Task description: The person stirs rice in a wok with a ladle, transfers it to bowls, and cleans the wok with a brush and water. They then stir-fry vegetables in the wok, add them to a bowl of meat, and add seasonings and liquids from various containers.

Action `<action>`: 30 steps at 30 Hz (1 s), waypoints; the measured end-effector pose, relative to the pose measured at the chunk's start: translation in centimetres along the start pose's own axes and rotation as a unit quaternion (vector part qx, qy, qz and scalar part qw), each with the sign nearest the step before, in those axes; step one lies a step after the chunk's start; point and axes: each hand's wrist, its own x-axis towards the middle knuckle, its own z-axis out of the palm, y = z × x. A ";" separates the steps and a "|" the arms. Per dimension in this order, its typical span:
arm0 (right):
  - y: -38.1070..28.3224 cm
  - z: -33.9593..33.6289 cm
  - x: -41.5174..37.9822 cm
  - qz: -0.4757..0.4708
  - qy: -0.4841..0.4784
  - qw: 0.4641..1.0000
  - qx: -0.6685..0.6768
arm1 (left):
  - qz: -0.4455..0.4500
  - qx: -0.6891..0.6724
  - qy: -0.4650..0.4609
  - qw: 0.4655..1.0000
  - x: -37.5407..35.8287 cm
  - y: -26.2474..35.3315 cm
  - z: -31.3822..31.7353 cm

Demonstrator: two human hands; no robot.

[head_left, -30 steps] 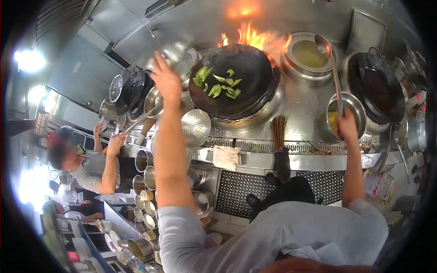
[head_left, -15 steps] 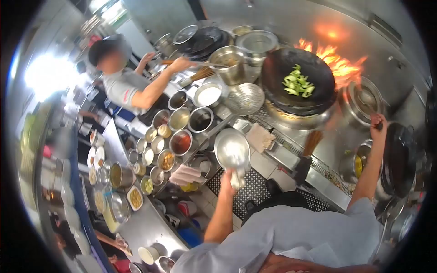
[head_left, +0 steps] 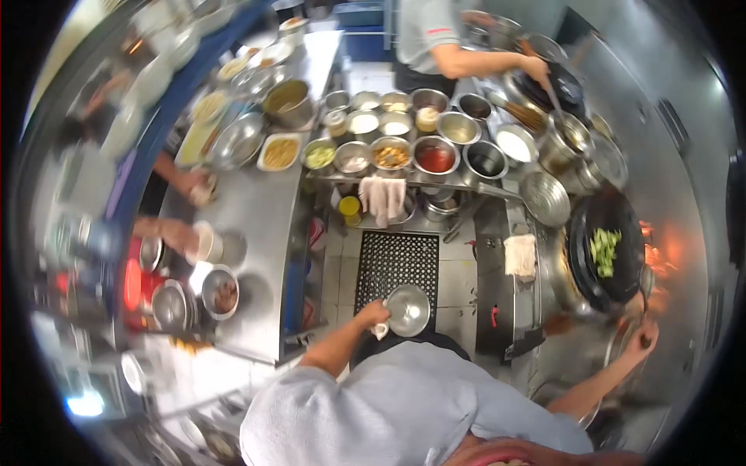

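My left hand (head_left: pixel 371 313) grips a shiny metal bowl (head_left: pixel 409 311) by its rim, with a whitish bit of something, perhaps cloth, under the fingers. The bowl is over the dark floor mat, close to my body; no food shows in it. My right hand (head_left: pixel 643 339) is closed around the handle of a ladle (head_left: pixel 646 281), whose head is by the near rim of a black wok (head_left: pixel 584 256). Chopped green vegetables (head_left: pixel 604 252) lie in the wok. Flames (head_left: pixel 657 260) rise behind it.
A perforated strainer (head_left: pixel 545 199) rests beside the wok. Seasoning containers, one with red sauce (head_left: pixel 435 158), fill the shelf ahead. Another person (head_left: pixel 458 58) works at a farther wok. On the left counter (head_left: pixel 268 241), hands reach near a white cup (head_left: pixel 208 241).
My view has swung left toward the counter. The metal bowl has come closer to my body, and the ladle has moved to the wok's rim. The greens remain in the wok.
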 end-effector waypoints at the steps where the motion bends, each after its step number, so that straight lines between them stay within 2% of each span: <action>1: -0.3 -1.6 1.3 0.056 -0.034 0.998 0.014 | -0.037 -0.026 0.013 0.999 -1.5 2.6 -1.6; 3: 1.0 -1.7 2.7 0.130 0.043 0.985 0.106 | -0.042 -0.025 0.044 0.998 0.3 1.2 -0.9; 5: 2.4 -2.3 2.7 0.100 0.084 0.991 -0.033 | -0.028 -0.020 0.057 0.998 0.8 0.5 -0.4; 6: 3.2 -3.3 1.6 0.038 0.018 0.976 -0.213 | -0.020 -0.029 0.057 0.998 0.0 0.6 -1.3; 7: 4.2 -4.1 0.5 -0.025 -0.053 0.923 -0.381 | -0.056 -0.075 0.047 0.995 -2.5 2.1 -2.8; 8: 4.3 -3.0 -0.6 -0.017 0.132 0.836 -0.533 | -0.066 -0.082 0.054 0.993 -3.0 1.2 -2.4; 9: 4.4 -1.9 -1.6 0.047 0.303 0.721 -0.621 | -0.091 -0.103 0.061 0.989 -3.2 -0.4 -1.9; 10: 4.1 -2.4 -2.8 -0.007 0.347 0.678 -0.648 | -0.114 -0.123 0.069 0.983 -3.4 -2.1 -1.7; 11: 3.7 -3.2 -4.0 -0.094 0.337 0.657 -0.668 | -0.137 -0.166 0.119 0.969 -3.9 -3.9 -0.5; 13: 2.1 -4.1 -6.1 -0.218 0.324 0.607 -0.692 | -0.180 -0.176 0.125 0.960 -6.9 -4.5 -0.6; 14: 1.3 -4.4 -6.9 -0.250 0.322 0.587 -0.700 | -0.217 -0.183 0.126 0.950 -9.0 -3.6 -0.9; 15: 0.9 -4.6 -7.4 -0.270 0.319 0.570 -0.707 | -0.263 -0.260 0.116 0.922 -11.2 -2.1 -1.5; 16: 0.3 -4.8 -7.9 -0.282 0.319 0.555 -0.715 | -0.266 -0.262 0.114 0.921 -11.1 -4.1 -0.2; 17: -0.3 -5.0 -8.1 -0.290 0.317 0.547 -0.719 | -0.218 -0.207 0.087 0.950 -11.5 -5.9 0.9; 18: -0.7 -4.8 -8.3 -0.296 0.315 0.535 -0.726 | -0.129 0.004 0.004 0.992 -11.0 -7.4 1.8; 19: -1.1 -4.6 -8.6 -0.306 0.311 0.524 -0.731 | -0.018 0.213 -0.033 0.976 -12.0 -6.4 1.1; 20: -1.1 -4.3 -8.7 -0.321 0.305 0.516 -0.733 | -0.145 0.002 0.140 0.979 -12.1 -5.1 1.5; 21: -1.1 -4.0 -8.5 -0.332 0.296 0.510 -0.736 | -0.263 -0.211 0.299 0.893 -12.5 -4.2 1.8; 22: -1.3 -3.6 -8.2 -0.341 0.288 0.503 -0.740 | -0.208 -0.235 0.355 0.881 -14.2 -2.8 -0.3; 23: -1.3 -3.1 -8.0 -0.348 0.279 0.495 -0.746 | -0.208 -0.236 0.383 0.869 -15.9 -1.7 -3.7; 24: -1.4 -2.7 -7.9 -0.353 0.272 0.489 -0.750 | -0.153 -0.167 0.459 0.859 -17.6 -1.8 -6.7; 25: -1.4 -2.4 -7.8 -0.357 0.263 0.482 -0.755 | -0.171 -0.272 0.432 0.843 -19.6 -2.1 -10.3; 26: -1.4 -2.1 -7.5 -0.362 0.256 0.476 -0.760 | -0.164 -0.333 0.447 0.814 -21.0 -3.8 -13.0; 27: -1.6 -2.1 -7.4 -0.365 0.249 0.470 -0.764 | -0.209 -0.365 0.448 0.789 -23.6 -0.9 -16.5; 28: -1.8 -2.1 -7.4 -0.370 0.244 0.464 -0.767 | -0.131 -0.305 0.525 0.783 -21.8 -8.7 -16.1; 29: -2.2 -2.1 -7.2 -0.375 0.238 0.460 -0.769 | -0.164 -0.378 0.511 0.754 -23.3 -6.7 -17.9; 30: -2.6 -2.2 -7.2 -0.381 0.231 0.457 -0.770 | -0.161 -0.416 0.514 0.733 -23.1 -8.8 -18.4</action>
